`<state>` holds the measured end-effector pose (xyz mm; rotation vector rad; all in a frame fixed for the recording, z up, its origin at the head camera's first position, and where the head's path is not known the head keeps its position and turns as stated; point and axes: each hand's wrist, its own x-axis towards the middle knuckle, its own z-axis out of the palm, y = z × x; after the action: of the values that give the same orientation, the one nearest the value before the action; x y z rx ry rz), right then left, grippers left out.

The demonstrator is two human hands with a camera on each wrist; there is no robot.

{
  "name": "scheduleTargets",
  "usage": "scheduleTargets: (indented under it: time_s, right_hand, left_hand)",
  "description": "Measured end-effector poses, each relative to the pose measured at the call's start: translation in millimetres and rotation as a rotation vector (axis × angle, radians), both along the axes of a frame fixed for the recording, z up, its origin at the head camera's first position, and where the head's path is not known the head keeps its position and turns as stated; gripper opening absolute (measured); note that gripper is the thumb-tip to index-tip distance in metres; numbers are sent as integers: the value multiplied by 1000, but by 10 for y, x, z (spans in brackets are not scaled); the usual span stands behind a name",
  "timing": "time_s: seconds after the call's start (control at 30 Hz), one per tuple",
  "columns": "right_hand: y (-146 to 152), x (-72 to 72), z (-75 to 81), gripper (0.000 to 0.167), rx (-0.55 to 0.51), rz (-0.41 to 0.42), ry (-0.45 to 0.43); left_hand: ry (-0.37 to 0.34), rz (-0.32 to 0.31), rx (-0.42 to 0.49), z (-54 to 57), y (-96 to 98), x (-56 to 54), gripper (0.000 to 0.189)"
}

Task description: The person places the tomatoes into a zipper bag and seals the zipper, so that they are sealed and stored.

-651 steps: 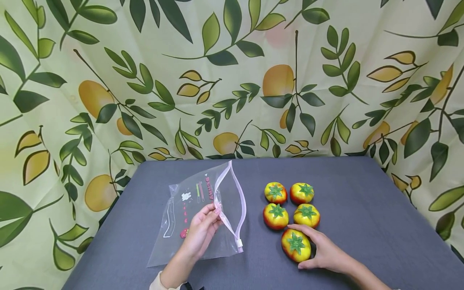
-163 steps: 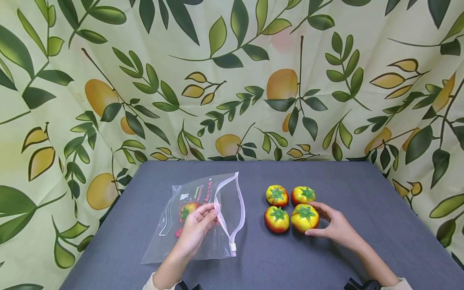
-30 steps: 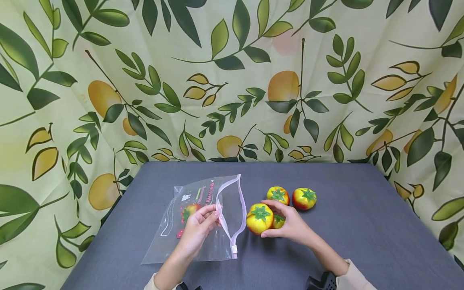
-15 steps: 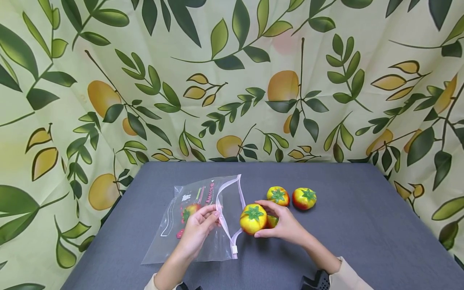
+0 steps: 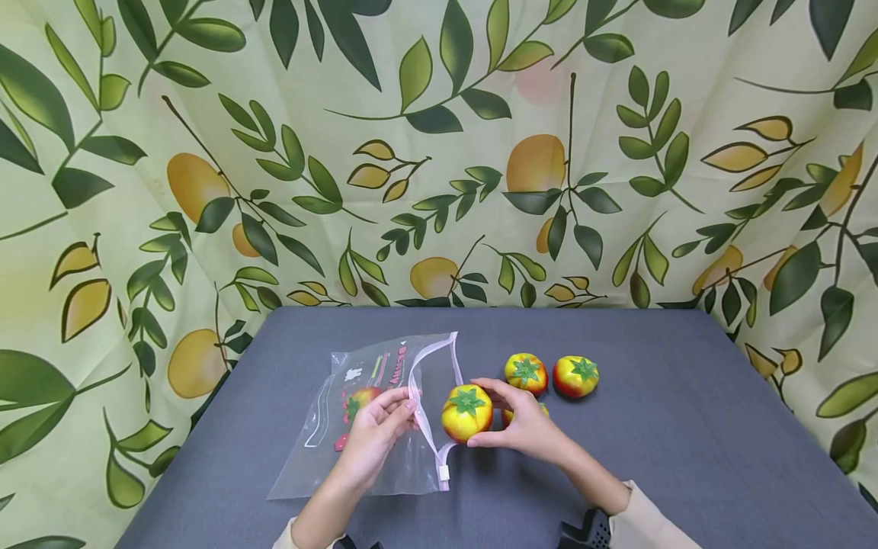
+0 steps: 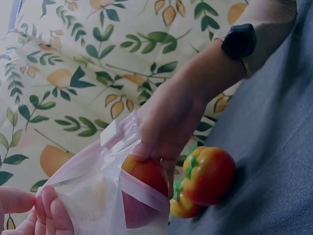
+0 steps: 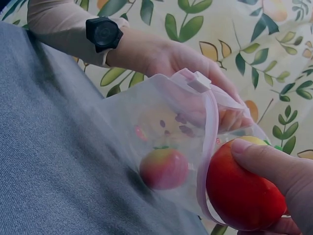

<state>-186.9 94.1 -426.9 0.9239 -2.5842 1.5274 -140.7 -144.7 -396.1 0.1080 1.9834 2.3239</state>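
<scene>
My left hand point(image 5: 377, 431) pinches the pink zip edge of a clear slider bag point(image 5: 405, 473), whose mouth gapes toward the right. Through its printed plastic shows one red-and-yellow toy tomato point(image 7: 164, 169) with a green leafy top. Fingers and thumb of my right hand point(image 5: 531, 427) grip another toy tomato point(image 5: 466, 415) by its sides, right at the bag's mouth. In the right wrist view, the pink rim point(image 7: 210, 142) runs along this tomato's left side. Behind the right hand, a third toy tomato point(image 5: 543, 409) is mostly hidden.
Two more toy tomatoes, a left one point(image 5: 526, 372) and a right one point(image 5: 576, 376), sit farther back on the dark grey table point(image 5: 658, 427). A leaf-and-fruit patterned cloth point(image 5: 439, 152) hangs behind the table. The white slider point(image 5: 443, 473) is at the bag's near corner.
Over the last second my right hand has carried its tomato leftward to the bag's mouth. The left hand keeps its hold. Since the oldest frame, one tomato has gone into the bag.
</scene>
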Motion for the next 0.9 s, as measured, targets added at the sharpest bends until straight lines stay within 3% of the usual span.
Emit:
scheduleTargets:
  time_s: [0.37,0.6,0.77,0.9]
  right_hand:
    - [-83,-2,-28,77,-9,-12,22]
    - [-118,7,-3,75,-64,15,-19]
    - [-109,8,-6,69,-118,62,-31]
    - [-91,15,-37,62,-128,65,-18]
  left_hand:
    - [5,-10,-4,1,2,0,41]
    - [7,8,0,7,0,6,40]
    - [62,-15,15,-12,-21,2,36]
    - [94,-28,21,-23,-36,-7,21]
